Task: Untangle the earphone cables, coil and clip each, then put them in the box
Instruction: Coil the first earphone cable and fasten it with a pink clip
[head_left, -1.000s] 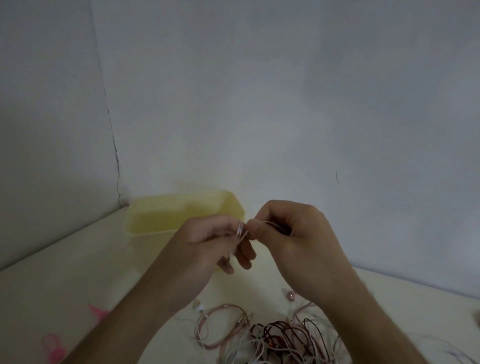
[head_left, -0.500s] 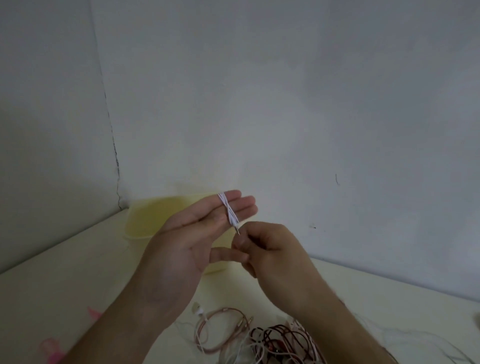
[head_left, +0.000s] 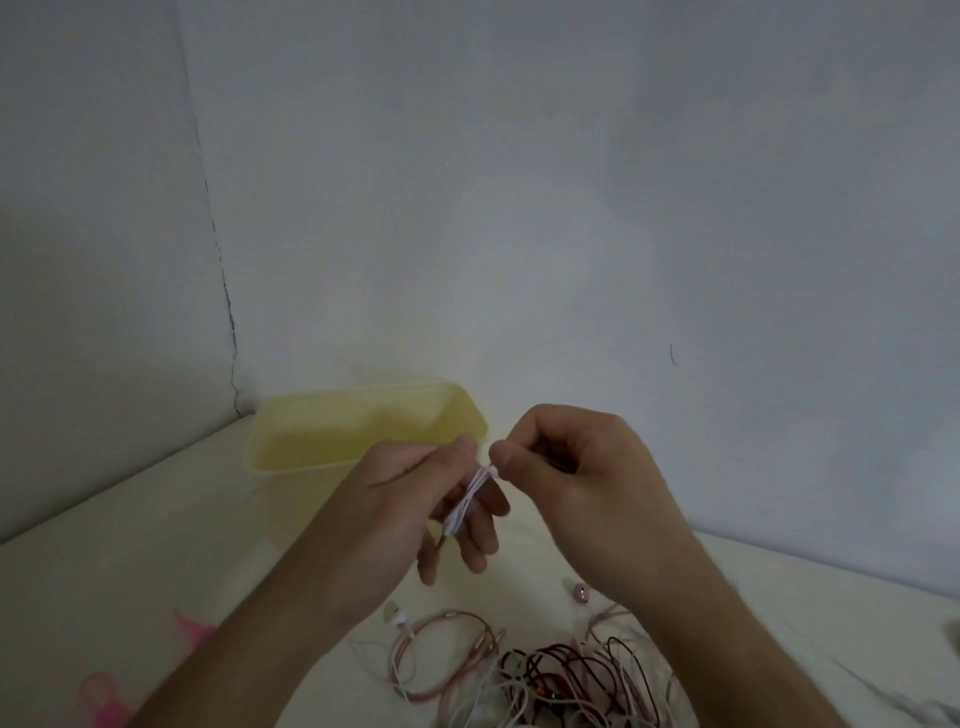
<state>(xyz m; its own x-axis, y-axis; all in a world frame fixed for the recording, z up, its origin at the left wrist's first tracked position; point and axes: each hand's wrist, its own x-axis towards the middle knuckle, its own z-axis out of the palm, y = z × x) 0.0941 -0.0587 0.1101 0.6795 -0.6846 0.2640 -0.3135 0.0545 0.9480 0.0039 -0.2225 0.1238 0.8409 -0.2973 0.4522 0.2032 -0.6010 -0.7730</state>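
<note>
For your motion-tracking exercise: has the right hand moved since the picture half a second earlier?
Yes. The right hand has risen: its knuckles now sit level with the yellow box rim, where earlier they hung below it. It pinches the white cable.

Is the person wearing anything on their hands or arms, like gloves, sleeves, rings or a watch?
Nothing shows. The left hand and right hand are bare, with no gloves or rings visible. Both forearms are uncovered down to the picture's edge, with no sleeve, watch or band in view.
</note>
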